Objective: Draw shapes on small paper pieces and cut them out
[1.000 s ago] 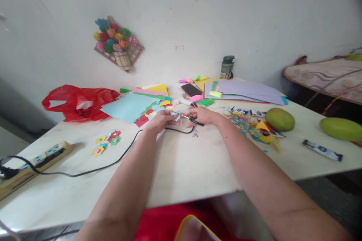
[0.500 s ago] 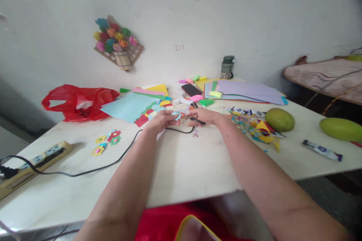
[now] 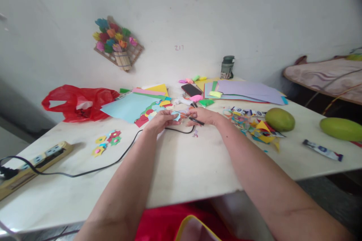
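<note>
Near the middle of the table, my left hand (image 3: 164, 119) pinches a small light blue paper piece (image 3: 176, 116). My right hand (image 3: 199, 115) is closed on black-handled scissors (image 3: 195, 121), whose thin blades point left to the blue piece. Whether the blades touch the paper is too small to tell. Just left of my left hand lie cut shapes in red, yellow and green (image 3: 145, 117) on a light blue sheet (image 3: 131, 106). Several paper flowers (image 3: 114, 134) rest farther left on the tabletop.
A black cable (image 3: 113, 163) crosses from a power strip (image 3: 36, 165). At left is a red plastic bag (image 3: 82, 101). Behind my hands lie a phone (image 3: 191, 90) and a glue gun (image 3: 183, 101). Paper scraps (image 3: 261, 130) and a green fruit (image 3: 279, 119) sit at right.
The scissors have turned slightly in my right hand, and their handle has shifted a little. My left hand stays nearly in place with the blue piece.
</note>
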{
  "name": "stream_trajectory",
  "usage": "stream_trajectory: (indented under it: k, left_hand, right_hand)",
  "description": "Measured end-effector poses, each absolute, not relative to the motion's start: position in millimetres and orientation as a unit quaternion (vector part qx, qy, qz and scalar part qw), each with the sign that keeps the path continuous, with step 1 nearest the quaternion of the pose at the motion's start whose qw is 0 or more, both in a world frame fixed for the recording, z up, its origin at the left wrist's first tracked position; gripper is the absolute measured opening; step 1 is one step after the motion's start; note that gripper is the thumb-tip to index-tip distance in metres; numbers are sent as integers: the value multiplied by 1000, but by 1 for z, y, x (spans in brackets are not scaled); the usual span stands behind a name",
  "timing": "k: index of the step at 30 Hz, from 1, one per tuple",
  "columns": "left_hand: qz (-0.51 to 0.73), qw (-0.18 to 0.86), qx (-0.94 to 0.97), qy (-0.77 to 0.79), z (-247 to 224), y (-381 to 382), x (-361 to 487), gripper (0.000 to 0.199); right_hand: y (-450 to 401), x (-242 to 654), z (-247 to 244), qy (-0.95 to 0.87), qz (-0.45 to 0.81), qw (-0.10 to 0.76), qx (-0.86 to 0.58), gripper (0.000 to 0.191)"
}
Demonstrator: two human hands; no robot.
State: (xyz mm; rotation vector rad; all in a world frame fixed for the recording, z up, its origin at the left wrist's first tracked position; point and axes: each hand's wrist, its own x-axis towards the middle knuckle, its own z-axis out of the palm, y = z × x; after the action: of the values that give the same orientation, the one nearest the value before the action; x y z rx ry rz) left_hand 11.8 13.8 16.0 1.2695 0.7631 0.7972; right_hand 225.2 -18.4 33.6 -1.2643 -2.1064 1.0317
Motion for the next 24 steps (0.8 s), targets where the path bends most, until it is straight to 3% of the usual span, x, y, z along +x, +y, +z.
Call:
stream_trajectory:
  k: [24]
  left_hand:
    - [365,687,544,314,14,16,13,11]
  right_hand:
    - [-18,225,29,-745,432,257,-438,37]
